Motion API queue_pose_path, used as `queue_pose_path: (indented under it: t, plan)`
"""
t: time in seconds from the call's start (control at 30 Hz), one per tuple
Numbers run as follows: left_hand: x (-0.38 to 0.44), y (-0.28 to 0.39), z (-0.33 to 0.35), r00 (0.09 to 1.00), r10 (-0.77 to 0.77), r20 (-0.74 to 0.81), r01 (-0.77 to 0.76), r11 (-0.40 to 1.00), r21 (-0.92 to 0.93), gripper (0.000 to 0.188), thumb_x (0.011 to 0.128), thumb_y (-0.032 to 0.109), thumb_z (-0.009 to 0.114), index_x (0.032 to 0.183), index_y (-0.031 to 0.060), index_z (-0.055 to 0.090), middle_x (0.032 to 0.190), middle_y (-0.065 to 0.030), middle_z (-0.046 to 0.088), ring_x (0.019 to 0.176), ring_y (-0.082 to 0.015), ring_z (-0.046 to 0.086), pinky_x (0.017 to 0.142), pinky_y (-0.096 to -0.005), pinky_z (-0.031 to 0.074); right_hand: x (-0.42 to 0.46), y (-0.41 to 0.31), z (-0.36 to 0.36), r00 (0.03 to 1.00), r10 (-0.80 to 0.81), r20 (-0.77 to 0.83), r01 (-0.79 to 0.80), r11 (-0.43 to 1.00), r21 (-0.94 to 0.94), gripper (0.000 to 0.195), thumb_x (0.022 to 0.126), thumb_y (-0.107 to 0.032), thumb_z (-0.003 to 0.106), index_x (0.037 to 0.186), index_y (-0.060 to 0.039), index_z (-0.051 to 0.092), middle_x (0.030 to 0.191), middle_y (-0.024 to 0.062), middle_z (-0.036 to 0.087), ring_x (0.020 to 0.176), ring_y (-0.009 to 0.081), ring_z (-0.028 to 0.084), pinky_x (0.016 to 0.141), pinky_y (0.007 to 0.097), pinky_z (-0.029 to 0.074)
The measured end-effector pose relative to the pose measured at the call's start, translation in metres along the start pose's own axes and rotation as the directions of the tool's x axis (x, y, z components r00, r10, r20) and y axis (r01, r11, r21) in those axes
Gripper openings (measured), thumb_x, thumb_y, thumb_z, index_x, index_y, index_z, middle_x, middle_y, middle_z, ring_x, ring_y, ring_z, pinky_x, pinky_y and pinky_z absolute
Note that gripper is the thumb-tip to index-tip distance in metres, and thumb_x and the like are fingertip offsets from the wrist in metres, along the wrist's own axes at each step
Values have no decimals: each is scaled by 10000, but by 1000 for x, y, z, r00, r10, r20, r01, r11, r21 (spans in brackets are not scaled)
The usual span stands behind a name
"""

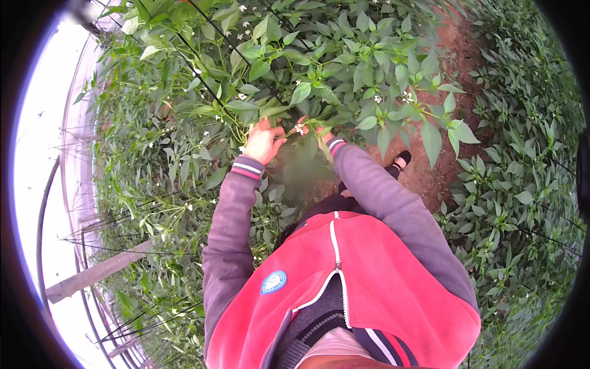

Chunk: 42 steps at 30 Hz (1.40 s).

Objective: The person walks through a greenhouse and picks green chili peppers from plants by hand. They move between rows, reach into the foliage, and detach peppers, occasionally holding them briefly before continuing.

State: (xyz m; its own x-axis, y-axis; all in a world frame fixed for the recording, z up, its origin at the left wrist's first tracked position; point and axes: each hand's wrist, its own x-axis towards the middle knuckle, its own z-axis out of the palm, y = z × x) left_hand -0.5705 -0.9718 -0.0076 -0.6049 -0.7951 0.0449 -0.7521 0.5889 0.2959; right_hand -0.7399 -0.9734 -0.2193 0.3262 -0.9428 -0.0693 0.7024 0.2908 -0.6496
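Pepper plants (364,60) with green leaves and small white flowers stand in front of me. My left hand (262,142) reaches into the foliage at the centre, its fingers bent around thin green stems; whether they grip one is hard to see. Just right of it is my right hand (318,133), mostly covered by leaves, its fingertips close to a white flower (299,128). What it holds, if anything, is hidden. A blurred leafy patch (304,166) hangs below and between both hands. Dark strings (207,87) run diagonally through the plants at upper left.
A reddish soil path (431,170) runs to the right of the plants, with my shoe (402,159) on it. Another dense plant row (516,198) lies beyond. At left are a greenhouse wall of pale sheeting (76,133), curved frame bars and a beam (101,272).
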Motion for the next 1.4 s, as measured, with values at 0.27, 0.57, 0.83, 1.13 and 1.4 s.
queue_pose_path:
  t: [0.27, 0.57, 0.83, 1.13, 1.4]
  plan:
    - [-4, 7, -12, 920, -215, 327, 334, 866, -371, 318, 850, 334, 730, 1009, 58, 734, 878, -101, 710, 810, -204, 650, 798, -347, 507, 3, 11, -8, 954, 259, 150, -291, 919, 266, 238, 923, -113, 642, 1155, -79, 602, 1051, 35, 664, 920, 162, 623, 785, 264, 514]
    - [44, 18, -20, 973, 12, 232, 203, 442, -874, 248, 921, 161, 659, 1111, 1, 651, 1120, -46, 619, 1053, -167, 587, 938, -313, 458, -25, -54, 14, 967, 150, 207, -95, 962, -254, 530, 807, -221, 800, 1257, -77, 560, 1188, 11, 617, 1089, 133, 583, 945, 290, 460]
    - [33, -33, 28, 888, -428, 169, 402, 545, -736, 302, 976, 215, 468, 975, 6, 686, 1006, -78, 686, 934, -151, 607, 867, -276, 456, -3, -73, 28, 972, 150, -180, -204, 919, -338, 246, 836, -246, 764, 997, -89, 664, 920, -3, 647, 870, 106, 598, 769, 248, 471]
    - [18, -14, 20, 948, -282, 145, 239, 332, -913, 290, 933, -23, 536, 1213, -52, 610, 1254, -117, 648, 1069, -140, 613, 985, -288, 464, 29, -51, 29, 929, 323, -182, -350, 925, -149, 197, 869, -205, 677, 1007, -64, 665, 897, -15, 637, 753, 113, 540, 703, 267, 458]
    - [21, -24, 19, 989, -142, -27, 84, 711, -698, 351, 793, -100, 500, 1045, 24, 711, 1160, -82, 679, 1049, -203, 629, 1070, -337, 393, 35, -56, 39, 862, 437, -255, -498, 825, -269, 205, 909, -227, 652, 1081, -126, 698, 997, -23, 698, 865, 92, 597, 787, 240, 478]
